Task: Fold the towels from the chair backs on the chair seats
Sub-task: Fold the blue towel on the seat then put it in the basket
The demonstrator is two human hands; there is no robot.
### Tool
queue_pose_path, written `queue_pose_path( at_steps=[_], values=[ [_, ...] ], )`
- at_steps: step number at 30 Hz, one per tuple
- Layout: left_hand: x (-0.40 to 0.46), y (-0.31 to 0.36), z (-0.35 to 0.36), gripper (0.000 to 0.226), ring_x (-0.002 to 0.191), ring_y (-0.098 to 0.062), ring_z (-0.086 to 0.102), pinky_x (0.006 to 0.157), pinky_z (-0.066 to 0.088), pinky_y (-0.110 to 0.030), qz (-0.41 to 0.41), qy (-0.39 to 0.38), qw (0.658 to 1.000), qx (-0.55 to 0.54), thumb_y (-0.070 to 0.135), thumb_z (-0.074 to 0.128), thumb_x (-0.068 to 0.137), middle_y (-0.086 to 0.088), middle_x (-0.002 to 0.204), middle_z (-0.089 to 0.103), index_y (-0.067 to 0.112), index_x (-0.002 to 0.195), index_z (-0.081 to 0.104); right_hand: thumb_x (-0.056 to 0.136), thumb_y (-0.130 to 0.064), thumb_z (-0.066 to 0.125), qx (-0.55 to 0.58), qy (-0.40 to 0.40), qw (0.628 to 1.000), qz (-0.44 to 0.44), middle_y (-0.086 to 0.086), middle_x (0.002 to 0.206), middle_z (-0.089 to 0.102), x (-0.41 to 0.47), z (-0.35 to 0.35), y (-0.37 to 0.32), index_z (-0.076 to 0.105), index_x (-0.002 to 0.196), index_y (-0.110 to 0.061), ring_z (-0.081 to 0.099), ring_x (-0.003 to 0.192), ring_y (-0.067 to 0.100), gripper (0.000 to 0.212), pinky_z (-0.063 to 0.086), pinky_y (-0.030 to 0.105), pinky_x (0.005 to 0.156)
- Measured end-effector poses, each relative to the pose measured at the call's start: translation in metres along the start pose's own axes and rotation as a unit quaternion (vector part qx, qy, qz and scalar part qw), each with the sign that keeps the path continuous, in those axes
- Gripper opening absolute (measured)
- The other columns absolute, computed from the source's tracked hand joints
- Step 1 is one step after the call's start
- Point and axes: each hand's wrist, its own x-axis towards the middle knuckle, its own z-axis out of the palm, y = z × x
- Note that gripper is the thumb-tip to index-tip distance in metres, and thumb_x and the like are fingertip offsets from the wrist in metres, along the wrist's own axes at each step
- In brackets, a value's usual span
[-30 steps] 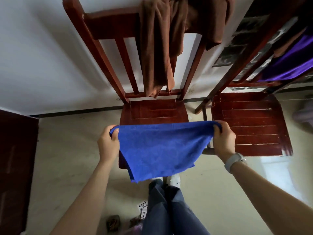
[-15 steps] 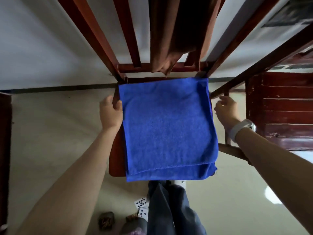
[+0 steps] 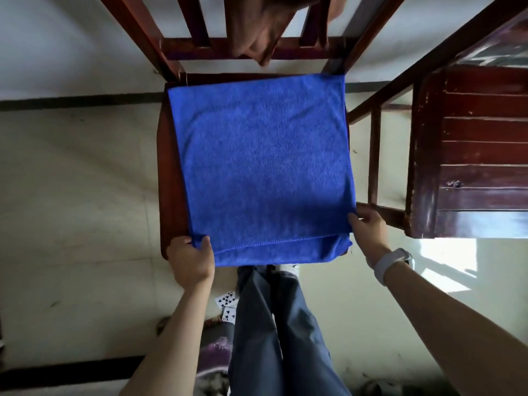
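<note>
A blue towel (image 3: 260, 164) lies folded in two layers on the seat of a dark red wooden chair (image 3: 171, 178), covering nearly all of it. My left hand (image 3: 192, 260) pinches the towel's near left corner. My right hand (image 3: 368, 231) pinches the near right corner of the upper layer. A brown towel (image 3: 257, 35) hangs over this chair's back, its lower end dangling above the seat's rear edge.
A second dark red chair (image 3: 480, 155) stands close on the right, its seat bare. My legs in blue trousers (image 3: 274, 332) stand just in front of the seat. Playing cards (image 3: 227, 300) lie on the pale floor by my feet.
The towel went from hanging between my hands to lying flat on the seat. Both hands then slid from the seat's far side corners down to the near corners.
</note>
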Motion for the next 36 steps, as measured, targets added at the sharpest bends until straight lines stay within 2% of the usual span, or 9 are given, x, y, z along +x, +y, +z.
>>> queue_pose_path(
  at_steps=[5, 10, 15, 20, 25, 28, 31, 33, 36],
  values=[
    [-0.002, 0.005, -0.002, 0.020, 0.082, -0.034, 0.059, 0.067, 0.036, -0.030, 0.005, -0.026, 0.999, -0.037, 0.014, 0.056, 0.088, -0.022, 0.086, 0.063, -0.006, 0.089, 0.059, 0.086, -0.011, 0.050, 0.068, -0.023, 0.997, 0.020, 0.003, 0.070, 0.051, -0.005, -0.002, -0.002, 0.055, 0.095, -0.003, 0.048, 0.070, 0.022, 0.013, 0.039, 0.032, 0.066],
    [-0.008, 0.000, -0.013, 0.023, 0.087, -0.031, 0.055, 0.074, 0.039, -0.032, -0.019, -0.055, 0.993, -0.105, 0.017, 0.058, 0.088, -0.012, 0.087, 0.054, -0.001, 0.101, 0.054, 0.090, -0.008, 0.050, 0.111, -0.061, 0.990, -0.058, 0.003, 0.070, 0.056, -0.021, -0.012, -0.002, 0.056, 0.092, -0.006, 0.053, 0.059, 0.014, 0.006, 0.041, 0.023, 0.056],
    [-0.014, -0.013, -0.007, 0.022, 0.091, -0.040, 0.059, 0.073, 0.041, -0.037, -0.006, -0.071, 0.995, -0.069, 0.019, 0.056, 0.089, -0.019, 0.081, 0.059, -0.002, 0.088, 0.062, 0.090, -0.008, 0.048, 0.079, -0.062, 0.995, -0.020, 0.010, 0.070, 0.055, -0.021, -0.010, 0.019, 0.060, 0.089, 0.003, 0.047, 0.067, 0.024, 0.016, 0.037, 0.030, 0.059],
    [-0.019, -0.019, -0.010, 0.029, 0.085, -0.026, 0.053, 0.080, 0.042, -0.033, -0.105, -0.018, 0.983, -0.149, 0.022, 0.054, 0.091, -0.013, 0.091, 0.058, -0.003, 0.104, 0.062, 0.089, -0.009, 0.044, 0.080, 0.014, 0.997, -0.013, 0.013, 0.078, 0.050, -0.018, -0.007, 0.027, 0.056, 0.094, 0.014, 0.043, 0.073, 0.023, 0.026, 0.035, 0.031, 0.064],
    [-0.011, -0.032, -0.015, 0.030, 0.068, -0.010, 0.051, 0.077, 0.045, -0.031, -0.175, -0.071, 0.948, -0.257, 0.021, 0.057, 0.090, 0.000, 0.079, 0.058, 0.004, 0.115, 0.058, 0.086, -0.008, 0.043, 0.108, 0.036, 0.994, -0.003, 0.011, 0.082, 0.056, -0.025, -0.009, 0.032, 0.056, 0.085, -0.006, 0.050, 0.077, 0.024, 0.013, 0.038, 0.031, 0.069],
    [-0.010, -0.036, -0.018, 0.034, 0.094, -0.016, 0.057, 0.089, 0.044, -0.034, -0.195, -0.125, 0.935, -0.268, 0.021, 0.055, 0.091, -0.004, 0.105, 0.060, 0.005, 0.121, 0.052, 0.085, -0.008, 0.048, 0.062, -0.034, 0.997, 0.009, 0.006, 0.071, 0.054, -0.023, -0.007, 0.040, 0.056, 0.071, -0.012, 0.049, 0.077, 0.024, 0.016, 0.040, 0.034, 0.072],
    [-0.010, -0.035, -0.018, 0.039, 0.128, -0.023, 0.042, 0.104, 0.036, -0.042, -0.208, -0.189, 0.912, -0.300, 0.021, 0.050, 0.094, -0.006, 0.136, 0.046, 0.007, 0.130, 0.044, 0.084, -0.011, 0.052, -0.001, -0.064, 0.998, 0.004, 0.003, 0.071, 0.057, -0.021, -0.005, 0.046, 0.058, 0.075, -0.014, 0.054, 0.077, 0.027, 0.012, 0.045, 0.036, 0.074],
    [-0.011, -0.035, -0.015, 0.037, 0.132, -0.020, 0.035, 0.109, 0.030, -0.044, -0.173, -0.206, 0.921, -0.281, 0.021, 0.047, 0.095, -0.002, 0.139, 0.043, 0.009, 0.130, 0.045, 0.083, -0.012, 0.052, -0.037, -0.066, 0.997, -0.003, 0.008, 0.075, 0.058, -0.022, -0.003, 0.044, 0.062, 0.083, -0.008, 0.056, 0.077, 0.028, 0.010, 0.042, 0.032, 0.069],
    [-0.012, -0.040, -0.015, 0.023, 0.115, -0.016, 0.043, 0.100, 0.035, -0.038, -0.112, -0.204, 0.947, -0.223, 0.023, 0.047, 0.095, -0.001, 0.121, 0.050, 0.011, 0.113, 0.055, 0.082, -0.010, 0.050, -0.097, -0.047, 0.994, -0.010, 0.015, 0.077, 0.057, -0.024, 0.002, 0.037, 0.063, 0.086, 0.001, 0.051, 0.075, 0.029, 0.017, 0.036, 0.029, 0.064]
  ],
)
